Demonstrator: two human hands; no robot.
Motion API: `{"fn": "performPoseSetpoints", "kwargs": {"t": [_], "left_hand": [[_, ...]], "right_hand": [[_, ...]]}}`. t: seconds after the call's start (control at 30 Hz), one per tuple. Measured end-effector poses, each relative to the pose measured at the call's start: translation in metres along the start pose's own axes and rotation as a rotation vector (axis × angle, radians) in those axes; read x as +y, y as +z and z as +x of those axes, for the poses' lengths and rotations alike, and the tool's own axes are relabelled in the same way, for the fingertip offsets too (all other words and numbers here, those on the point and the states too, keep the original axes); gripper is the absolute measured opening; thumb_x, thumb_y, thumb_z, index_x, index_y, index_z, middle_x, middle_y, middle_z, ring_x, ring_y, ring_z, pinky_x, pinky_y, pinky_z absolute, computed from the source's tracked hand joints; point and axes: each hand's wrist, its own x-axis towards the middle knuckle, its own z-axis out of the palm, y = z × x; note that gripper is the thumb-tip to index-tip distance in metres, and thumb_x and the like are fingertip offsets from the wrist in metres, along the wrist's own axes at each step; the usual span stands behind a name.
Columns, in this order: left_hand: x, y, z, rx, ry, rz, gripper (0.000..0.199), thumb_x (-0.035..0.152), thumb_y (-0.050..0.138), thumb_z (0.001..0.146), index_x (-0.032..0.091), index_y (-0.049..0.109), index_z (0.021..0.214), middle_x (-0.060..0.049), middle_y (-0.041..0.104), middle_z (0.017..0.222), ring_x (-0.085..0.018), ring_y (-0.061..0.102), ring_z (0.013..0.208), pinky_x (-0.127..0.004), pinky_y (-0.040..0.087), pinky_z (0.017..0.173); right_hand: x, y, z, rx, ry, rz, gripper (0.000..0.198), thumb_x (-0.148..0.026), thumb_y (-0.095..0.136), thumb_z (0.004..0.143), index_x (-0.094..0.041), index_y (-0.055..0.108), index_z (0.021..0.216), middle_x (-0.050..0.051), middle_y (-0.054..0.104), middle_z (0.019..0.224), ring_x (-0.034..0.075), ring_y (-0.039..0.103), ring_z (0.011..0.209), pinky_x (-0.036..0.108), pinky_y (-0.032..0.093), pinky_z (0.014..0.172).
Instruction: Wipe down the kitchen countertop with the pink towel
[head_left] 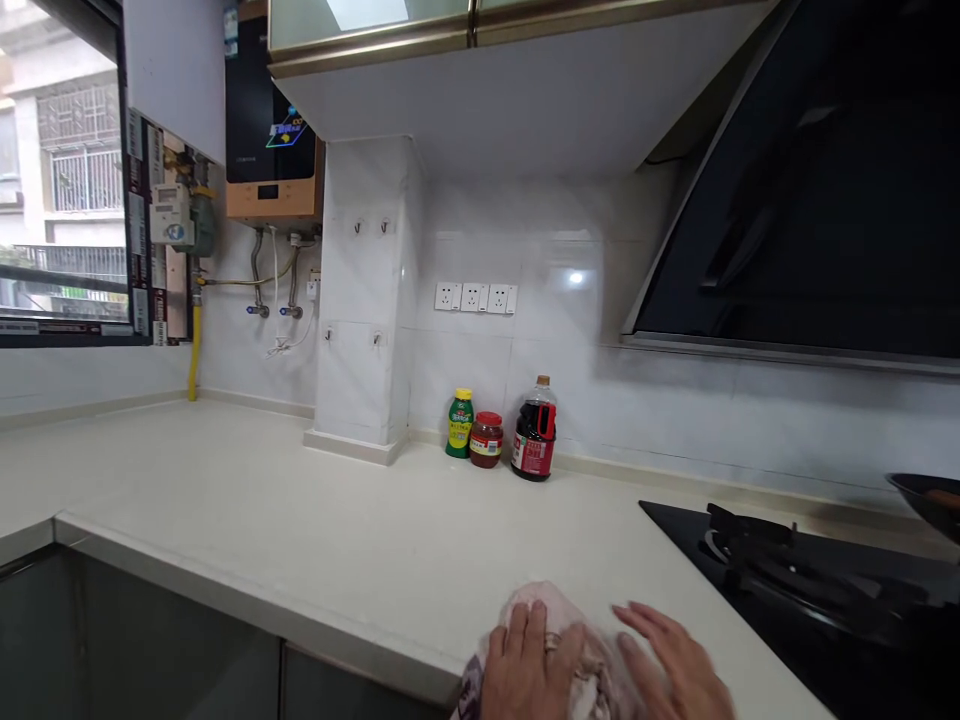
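Way over left there's a water heater (274, 110) on the wall, then a green bottle (460, 425), a red-lidded jar (486, 440) and a big dark bottle (534, 445) along the back of the tabletop (337, 540). Down front, the left hand (532, 660) lies pretty flat on a crumpled pinkish cloth (596, 665), fingers out. The right hand (675, 665) is blurry just beside it, fingers stretched; can't tell from here if it's touching. Stove (817, 590)'s furthest right.

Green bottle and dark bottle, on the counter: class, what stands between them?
The head view shows a red-lidded jar standing between the green bottle and the dark bottle.
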Motion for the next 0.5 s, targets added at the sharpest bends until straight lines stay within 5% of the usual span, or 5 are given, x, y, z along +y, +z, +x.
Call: {"fn": "performPoseSetpoints", "kwargs": {"t": [0.13, 0.27, 0.37, 0.5], "left_hand": [[-0.013, -0.055, -0.016, 0.030, -0.041, -0.376, 0.084, 0.033, 0.059, 0.083, 0.023, 0.020, 0.157, -0.013, 0.035, 0.159, -0.029, 0.042, 0.141, -0.047, 0.039, 0.113], [-0.041, -0.113, -0.028, 0.295, -0.173, -0.298, 0.053, 0.023, 0.045, 0.082, 0.023, 0.053, 0.135, -0.009, 0.057, 0.139, -0.022, 0.057, 0.125, -0.038, 0.047, 0.103], [-0.058, -0.127, -0.027, 0.397, -0.227, -0.159, 0.040, 0.031, 0.046, 0.085, 0.022, 0.062, 0.121, -0.008, 0.065, 0.127, -0.024, 0.061, 0.116, -0.036, 0.052, 0.092], [-0.069, -0.126, -0.021, 0.351, -0.198, -0.187, 0.035, 0.036, 0.047, 0.088, 0.020, 0.067, 0.113, -0.007, 0.071, 0.116, -0.021, 0.064, 0.109, -0.033, 0.051, 0.095]], "right_hand": [[-0.060, 0.038, -0.002, -0.123, -0.050, -0.102, 0.050, -0.056, 0.033, 0.101, -0.030, 0.059, 0.134, 0.007, 0.056, 0.136, 0.034, 0.051, 0.124, 0.054, 0.050, 0.097], [-0.108, 0.045, 0.002, -0.229, -0.052, -0.179, 0.063, -0.060, 0.054, 0.093, -0.028, 0.045, 0.147, 0.013, 0.044, 0.147, 0.041, 0.045, 0.128, 0.061, 0.043, 0.099], [-0.146, 0.047, 0.012, -0.384, -0.119, -0.123, 0.087, -0.062, 0.074, 0.079, -0.034, 0.036, 0.152, 0.016, 0.029, 0.156, 0.045, 0.035, 0.135, 0.066, 0.032, 0.106], [-0.170, 0.064, 0.015, -0.434, -0.150, -0.024, 0.100, -0.063, 0.083, 0.068, -0.036, 0.036, 0.151, 0.015, 0.024, 0.158, 0.046, 0.025, 0.140, 0.068, 0.023, 0.110]]}}
